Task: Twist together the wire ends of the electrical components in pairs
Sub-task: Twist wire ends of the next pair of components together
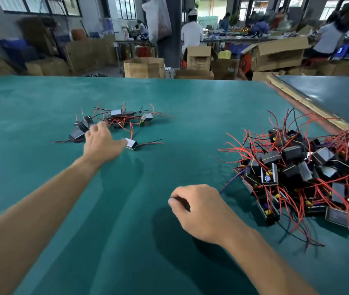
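Note:
A small group of black box-shaped components [114, 119] with red and black wires lies far left on the green table [190, 116]. One grey-topped component [131, 144] lies just in front of that group, its wires trailing right. My left hand [101, 143] is stretched out over the group's near edge, fingers spread, thumb touching that single component. My right hand [201, 211] hovers above the table's middle, fingers curled loosely, nothing visible in it. A large tangled heap of the same components [301, 175] lies to its right.
A second dark table [339, 94] adjoins at the far right, with a wooden strip [309, 105] along the seam. Beyond the table stand several cardboard boxes [143, 67] and people at work benches.

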`<state>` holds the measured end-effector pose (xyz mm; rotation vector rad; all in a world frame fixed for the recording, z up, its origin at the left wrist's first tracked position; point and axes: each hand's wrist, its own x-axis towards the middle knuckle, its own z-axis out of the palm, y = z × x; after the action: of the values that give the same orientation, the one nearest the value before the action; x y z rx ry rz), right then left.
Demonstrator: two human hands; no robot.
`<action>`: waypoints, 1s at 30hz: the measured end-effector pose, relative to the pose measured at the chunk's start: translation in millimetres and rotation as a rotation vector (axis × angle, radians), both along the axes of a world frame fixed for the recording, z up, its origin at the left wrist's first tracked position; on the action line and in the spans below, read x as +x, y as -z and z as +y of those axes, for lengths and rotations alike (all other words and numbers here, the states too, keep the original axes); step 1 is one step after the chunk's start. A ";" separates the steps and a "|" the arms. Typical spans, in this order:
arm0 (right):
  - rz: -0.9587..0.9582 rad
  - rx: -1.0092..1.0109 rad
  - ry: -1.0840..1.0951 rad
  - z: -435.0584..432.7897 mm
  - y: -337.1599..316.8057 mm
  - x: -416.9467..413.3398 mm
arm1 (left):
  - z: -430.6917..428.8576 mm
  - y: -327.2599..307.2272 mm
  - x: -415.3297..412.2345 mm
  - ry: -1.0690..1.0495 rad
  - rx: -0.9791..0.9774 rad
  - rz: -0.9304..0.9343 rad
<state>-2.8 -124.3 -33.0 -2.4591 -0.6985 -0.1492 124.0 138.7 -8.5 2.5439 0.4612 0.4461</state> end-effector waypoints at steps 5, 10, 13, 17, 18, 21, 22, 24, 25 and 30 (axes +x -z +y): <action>-0.024 -0.020 -0.033 1.5 4.1 -1.7 | 70.8 8.3 44.6 -0.118 0.250 0.105; -0.031 -0.035 -0.063 2.1 3.3 -4.1 | 103.7 12.8 77.9 -0.029 0.078 0.223; -0.040 -0.024 -0.067 1.2 1.9 -5.8 | 103.0 17.5 86.4 0.026 0.056 0.213; -0.050 -0.036 -0.069 2.5 -1.0 -6.8 | 99.5 22.6 87.7 0.019 0.151 0.160; -0.048 -0.037 -0.066 2.5 -1.9 -7.2 | 97.1 23.2 87.2 0.025 0.169 0.143; -0.030 -0.031 -0.061 1.0 -3.8 -7.2 | 85.8 24.7 86.3 0.102 0.248 0.150; -0.027 -0.030 -0.059 0.9 -4.4 -7.5 | 81.4 26.4 86.0 0.129 0.265 0.136; -0.027 -0.022 -0.055 1.5 -3.8 -8.2 | 75.3 28.1 85.4 0.141 0.253 0.075; -0.031 -0.023 -0.054 1.1 -3.2 -8.2 | 73.8 28.7 85.5 0.108 0.250 0.051; -0.021 -0.016 -0.050 -0.7 -1.3 -6.3 | 82.4 33.4 92.1 0.025 0.294 0.180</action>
<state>-9.1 -125.0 -31.7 -2.4562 -0.7724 -0.1512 216.2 221.1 -41.9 2.8869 0.4570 0.2944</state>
